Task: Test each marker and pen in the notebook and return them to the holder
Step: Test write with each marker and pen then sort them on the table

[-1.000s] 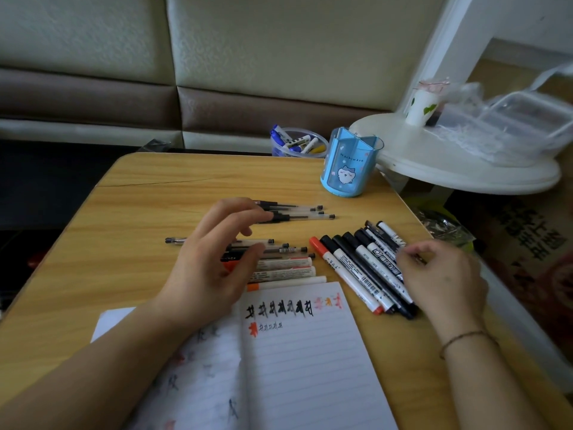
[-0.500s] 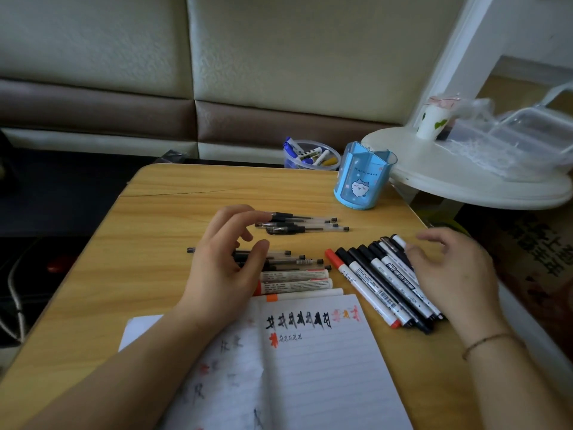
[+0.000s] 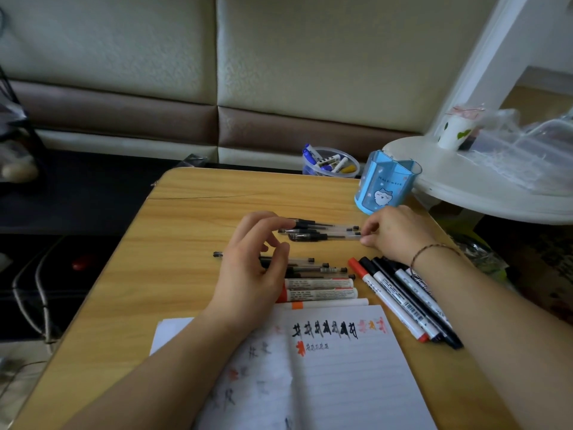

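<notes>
Three clear gel pens (image 3: 325, 232) lie side by side on the wooden table (image 3: 186, 228). My right hand (image 3: 398, 234) closes its thumb and fingertips around their right ends. The index tip of my left hand (image 3: 257, 262) rests on their dark left ends, with the other fingers spread. Under my left hand lies a second group of gel pens (image 3: 322, 269), then white markers with red caps (image 3: 319, 288). A row of black and red markers (image 3: 403, 301) lies under my right wrist. The open notebook (image 3: 341, 383) shows test scribbles. The blue holder (image 3: 387, 187) stands just behind my right hand.
A clear tub of markers (image 3: 330, 164) sits beyond the table's far edge. A white round table (image 3: 465, 187) at the right carries a paper cup (image 3: 455, 131) and plastic containers (image 3: 527, 144). A padded sofa back fills the background.
My right hand has left the black markers and moved up and left to the right ends of the three gel pens. My left hand has stayed put, its index finger now on those pens.
</notes>
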